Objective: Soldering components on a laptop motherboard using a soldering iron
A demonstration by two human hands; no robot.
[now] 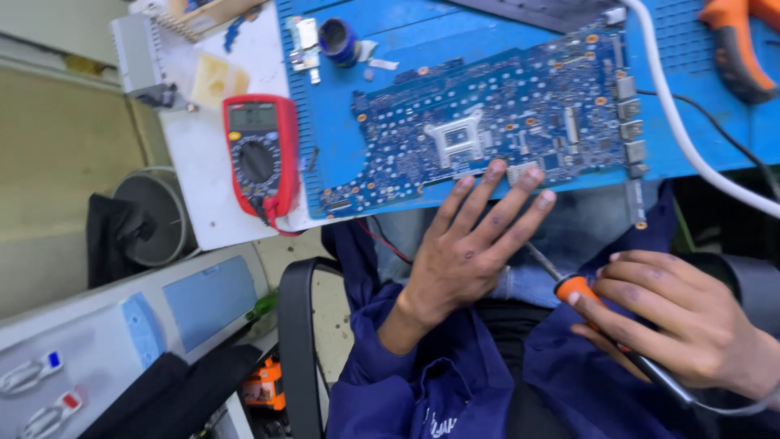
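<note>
A large blue circuit board (487,122) lies on a blue work mat (390,32). My left hand (475,240) is spread flat, its fingertips resting on the board's near edge. My right hand (682,321) grips a soldering iron (578,286) with an orange collar and black handle. The iron's thin metal tip points up toward the board and passes behind my left fingers. Both hands hover over my lap in dark blue work clothes.
A red multimeter (260,150) lies on a white surface left of the mat. A white cable (691,138) crosses the mat's right side, beside an orange-handled tool (735,45). A small blue roll (337,41) sits at the mat's top. A grey instrument (122,333) stands lower left.
</note>
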